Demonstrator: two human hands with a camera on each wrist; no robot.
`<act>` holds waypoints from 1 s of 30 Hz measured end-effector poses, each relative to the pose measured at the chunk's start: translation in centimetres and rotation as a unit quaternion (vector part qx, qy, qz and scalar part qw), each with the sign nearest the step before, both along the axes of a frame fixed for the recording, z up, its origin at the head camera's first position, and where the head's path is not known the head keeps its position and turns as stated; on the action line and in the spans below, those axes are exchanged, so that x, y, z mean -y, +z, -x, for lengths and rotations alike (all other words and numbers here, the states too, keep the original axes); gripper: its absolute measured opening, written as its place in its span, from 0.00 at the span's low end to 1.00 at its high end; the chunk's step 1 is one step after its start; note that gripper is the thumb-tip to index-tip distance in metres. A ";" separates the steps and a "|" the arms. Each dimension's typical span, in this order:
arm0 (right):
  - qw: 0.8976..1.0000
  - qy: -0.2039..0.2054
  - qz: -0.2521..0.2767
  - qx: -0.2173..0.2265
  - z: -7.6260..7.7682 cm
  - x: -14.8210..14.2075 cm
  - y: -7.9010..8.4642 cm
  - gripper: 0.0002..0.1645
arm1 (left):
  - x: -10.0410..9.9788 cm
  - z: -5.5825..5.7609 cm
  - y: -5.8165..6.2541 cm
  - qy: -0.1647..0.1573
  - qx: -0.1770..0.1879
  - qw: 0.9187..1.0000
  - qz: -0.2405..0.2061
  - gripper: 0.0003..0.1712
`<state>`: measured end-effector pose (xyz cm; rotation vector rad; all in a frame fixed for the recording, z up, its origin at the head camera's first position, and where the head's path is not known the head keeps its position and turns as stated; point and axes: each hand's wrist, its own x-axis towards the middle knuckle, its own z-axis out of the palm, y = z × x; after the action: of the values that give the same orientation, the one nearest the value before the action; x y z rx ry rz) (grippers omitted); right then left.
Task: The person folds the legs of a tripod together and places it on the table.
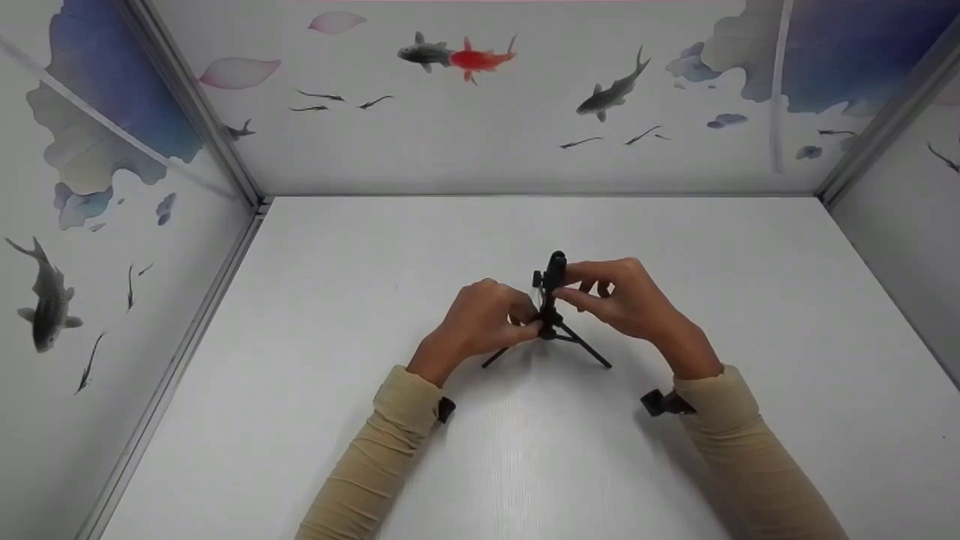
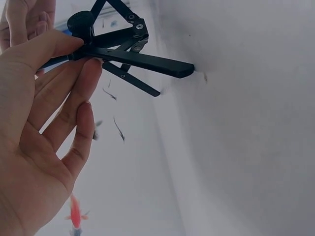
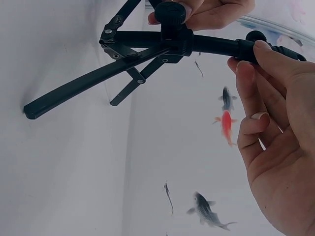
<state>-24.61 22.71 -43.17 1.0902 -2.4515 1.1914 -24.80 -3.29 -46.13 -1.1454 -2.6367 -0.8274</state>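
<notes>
A small black tripod (image 1: 556,271) stands on the white table with its legs spread, between the two hands. Around the hub, next to a round knob (image 2: 80,23), my left hand (image 1: 487,319) pinches the tripod with thumb and fingers. Higher up, my right hand (image 1: 634,300) holds the top section of the centre column (image 3: 246,49) between thumb and index finger, close to a smaller knob (image 3: 256,36). Hinged braces (image 3: 129,51) join the legs to the column. In the head view the left fingers partly cover the hub.
The white tabletop (image 1: 337,255) spreads around the tripod. Panels printed with fish (image 1: 480,142) rise at the back and both sides, joined by metal corner posts (image 1: 202,105). Dark wrist-worn devices (image 1: 660,403) sit at both sleeve cuffs.
</notes>
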 end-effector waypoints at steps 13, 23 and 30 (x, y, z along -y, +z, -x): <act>1.000 0.006 0.006 -0.007 0.1 0.1 0.0 0.17 | 0.1 -0.1 0.1 0.001 -0.001 1.000 -0.003 0.06; 1.000 0.004 0.000 -0.011 0.2 0.0 -0.1 0.16 | 0.0 -0.1 0.2 0.002 0.002 1.000 -0.017 0.06; 1.000 0.007 0.005 -0.014 0.2 -0.1 -0.2 0.16 | 0.0 0.0 0.0 0.003 -0.001 1.000 -0.021 0.06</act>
<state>-24.84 22.82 -43.38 1.1145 -2.4189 1.1832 -24.78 -3.30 -46.10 -1.1266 -2.6077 -0.8765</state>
